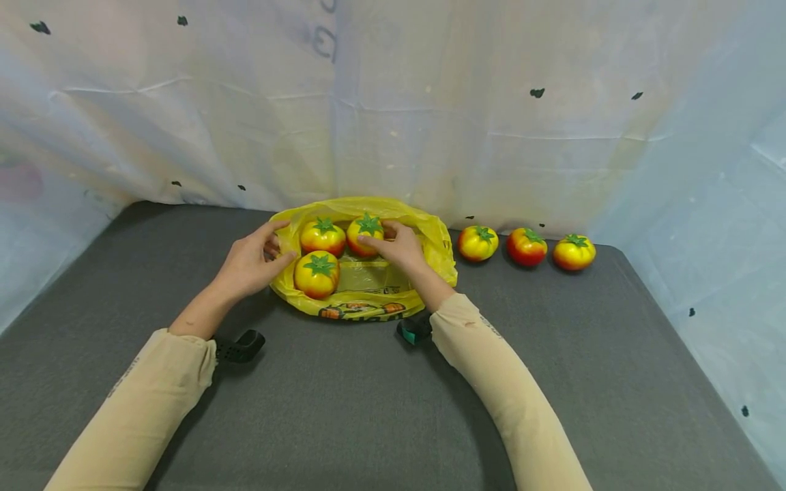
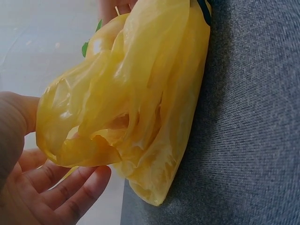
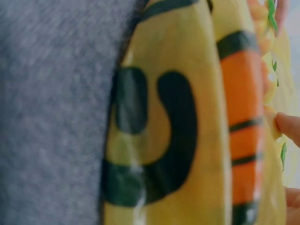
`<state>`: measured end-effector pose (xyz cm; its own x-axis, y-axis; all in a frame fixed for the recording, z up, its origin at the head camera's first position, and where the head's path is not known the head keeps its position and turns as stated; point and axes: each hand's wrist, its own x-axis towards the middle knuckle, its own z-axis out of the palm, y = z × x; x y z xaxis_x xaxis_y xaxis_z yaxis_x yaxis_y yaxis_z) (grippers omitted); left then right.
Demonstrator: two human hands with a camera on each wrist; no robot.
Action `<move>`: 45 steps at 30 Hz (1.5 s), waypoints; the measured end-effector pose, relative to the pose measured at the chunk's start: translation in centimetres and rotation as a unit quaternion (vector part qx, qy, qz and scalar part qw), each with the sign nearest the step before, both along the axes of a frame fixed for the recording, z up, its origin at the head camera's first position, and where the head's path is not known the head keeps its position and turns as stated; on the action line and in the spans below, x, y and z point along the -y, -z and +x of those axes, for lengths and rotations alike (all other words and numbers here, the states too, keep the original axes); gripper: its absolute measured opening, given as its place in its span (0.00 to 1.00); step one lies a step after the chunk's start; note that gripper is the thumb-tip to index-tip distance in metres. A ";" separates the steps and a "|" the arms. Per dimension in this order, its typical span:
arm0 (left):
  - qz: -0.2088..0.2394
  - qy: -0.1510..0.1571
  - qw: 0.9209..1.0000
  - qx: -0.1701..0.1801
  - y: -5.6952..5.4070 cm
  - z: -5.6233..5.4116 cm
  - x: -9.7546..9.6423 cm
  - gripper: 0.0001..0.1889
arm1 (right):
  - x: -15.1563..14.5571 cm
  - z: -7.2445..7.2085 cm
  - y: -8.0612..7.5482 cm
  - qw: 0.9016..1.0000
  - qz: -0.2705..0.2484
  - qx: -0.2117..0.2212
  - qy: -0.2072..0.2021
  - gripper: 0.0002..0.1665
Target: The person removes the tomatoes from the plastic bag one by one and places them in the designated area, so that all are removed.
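Note:
A yellow plastic bag (image 1: 362, 310) lies with its mouth spread wide, and inside it are three red-and-yellow tomatoes with green leafy tops. My left hand (image 1: 252, 262) holds the bag's left rim; in the left wrist view, a fold of the yellow plastic sits between its thumb and fingers (image 2: 65, 194). My right hand (image 1: 402, 249) reaches over the bag's right side and grips the back tomato (image 1: 362, 244) between thumb and fingers. Left of that one sits another tomato (image 1: 323, 239), with the third tomato (image 1: 316, 276) in front. Printed bag film fills much of the right wrist view.
Three more tomatoes stand in a row right of the bag: one yellow-topped tomato (image 1: 477, 244), a redder tomato (image 1: 526, 247) and an end tomato (image 1: 574, 253). The grey table (image 1: 344, 409) meets a pale hanging sheet (image 1: 405, 123) at its back edge.

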<state>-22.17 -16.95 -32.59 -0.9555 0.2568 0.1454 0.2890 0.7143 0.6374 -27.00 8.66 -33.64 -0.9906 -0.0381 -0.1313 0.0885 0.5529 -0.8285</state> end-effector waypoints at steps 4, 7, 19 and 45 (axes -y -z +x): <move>-0.001 0.000 1.000 0.003 0.0 0.0 0.0 0.31 | 0.0 0.3 -0.2 1.000 -0.004 0.002 0.002 0.43; -0.002 0.000 1.000 0.002 0.1 0.0 0.1 0.31 | -0.1 0.6 -0.3 1.000 -0.008 0.005 0.006 0.43; -0.001 -0.007 1.000 0.005 -0.2 0.2 0.0 0.31 | -0.7 1.8 -1.0 1.000 -0.012 0.001 -0.014 0.43; -0.009 -0.007 1.000 0.003 -0.2 0.3 0.0 0.31 | -3.0 4.9 -2.5 0.998 -0.005 -0.015 -0.069 0.40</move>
<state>-21.92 -16.97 -32.42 -0.9596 0.2468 0.1351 0.2758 0.7298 0.6255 -22.05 11.62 -31.13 -0.9794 -0.1748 -0.1007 -0.0124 0.5506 -0.8346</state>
